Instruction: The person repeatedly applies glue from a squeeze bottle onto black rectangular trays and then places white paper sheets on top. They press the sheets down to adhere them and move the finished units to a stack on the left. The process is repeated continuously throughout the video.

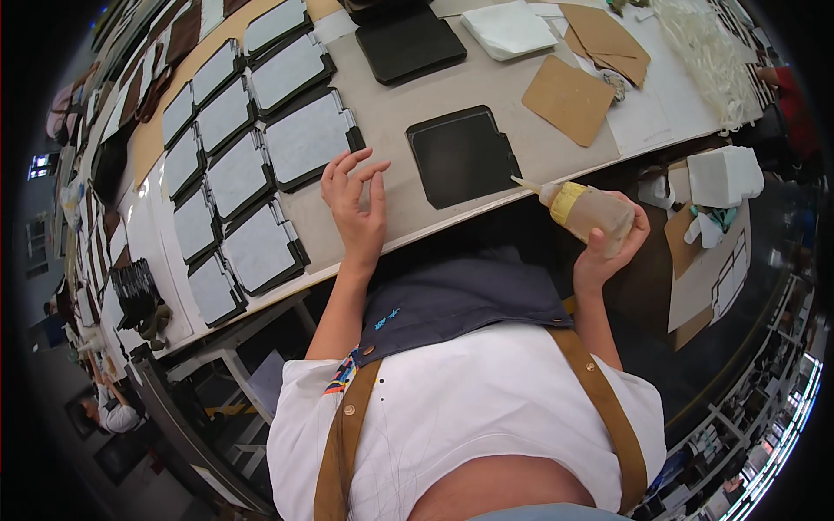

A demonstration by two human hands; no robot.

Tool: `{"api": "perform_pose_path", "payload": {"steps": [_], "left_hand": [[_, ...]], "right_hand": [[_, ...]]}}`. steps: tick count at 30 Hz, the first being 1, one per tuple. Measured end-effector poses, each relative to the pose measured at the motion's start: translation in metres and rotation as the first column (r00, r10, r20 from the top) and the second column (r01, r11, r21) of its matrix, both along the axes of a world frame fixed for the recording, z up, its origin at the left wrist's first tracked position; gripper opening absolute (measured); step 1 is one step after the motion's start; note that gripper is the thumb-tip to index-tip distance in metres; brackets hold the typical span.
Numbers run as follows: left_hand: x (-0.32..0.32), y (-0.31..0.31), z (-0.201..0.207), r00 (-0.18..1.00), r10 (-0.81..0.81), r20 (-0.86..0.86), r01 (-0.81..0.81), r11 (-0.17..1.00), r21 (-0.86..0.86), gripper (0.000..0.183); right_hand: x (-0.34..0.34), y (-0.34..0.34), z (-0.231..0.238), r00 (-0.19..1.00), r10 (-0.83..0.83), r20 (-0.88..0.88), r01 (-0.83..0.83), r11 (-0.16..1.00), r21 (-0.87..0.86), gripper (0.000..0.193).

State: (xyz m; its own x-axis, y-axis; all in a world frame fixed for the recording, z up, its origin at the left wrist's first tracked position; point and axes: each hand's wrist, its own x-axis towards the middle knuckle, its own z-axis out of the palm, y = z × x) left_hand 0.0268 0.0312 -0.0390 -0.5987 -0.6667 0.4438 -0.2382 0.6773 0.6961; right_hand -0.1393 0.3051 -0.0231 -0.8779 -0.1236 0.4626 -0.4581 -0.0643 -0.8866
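Observation:
My right hand [618,233] is wrapped round a squeeze bottle [591,215] with a yellow band and a thin pointed nozzle. The bottle lies tilted on its side. Its nozzle tip is by the right near corner of a flat black panel [460,158], which has a notched right edge and lies at the table's front edge. Whether the tip touches the panel I cannot tell. My left hand [354,195] hovers left of the panel, fingers apart and slightly curled, holding nothing. Beside it are rows of black pieces with pale grey sheets [308,139] on top.
A stack of black panels [410,48] sits at the back, next to a pile of white sheets [508,29]. Brown cardboard pieces [569,100] and a heap of clear strips [708,61] lie to the right. Below the table edge at right stands a white bundle [725,176].

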Motion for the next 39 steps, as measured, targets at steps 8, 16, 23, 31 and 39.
{"api": "perform_pose_path", "payload": {"steps": [8,16,23,31,39], "left_hand": [[0.001,-0.001,-0.001,1.0,-0.008,-0.011,0.008,1.0,-0.004,0.015],[0.0,-0.001,0.0,1.0,-0.008,-0.004,0.008,1.0,0.008,0.016],[-0.001,-0.002,-0.003,0.999,-0.017,-0.032,0.017,1.0,0.018,0.015],[0.0,-0.002,-0.003,1.0,-0.009,-0.03,0.009,1.0,0.023,0.015],[-0.001,0.001,0.004,1.0,0.003,0.019,-0.004,1.0,0.023,0.016]], "right_hand": [[0.015,-0.015,-0.001,0.988,0.135,-0.072,-0.137,0.99,-0.035,0.081],[0.033,-0.032,-0.013,0.948,0.305,-0.093,-0.312,0.948,-0.064,0.085],[0.053,-0.061,-0.019,0.914,0.398,-0.086,-0.406,0.903,-0.138,0.087],[-0.058,-0.034,-0.015,0.956,-0.077,0.283,0.167,0.936,-0.309,0.069],[-0.139,0.0,-0.045,0.779,-0.532,-0.332,0.627,0.648,0.432,0.059]]}}
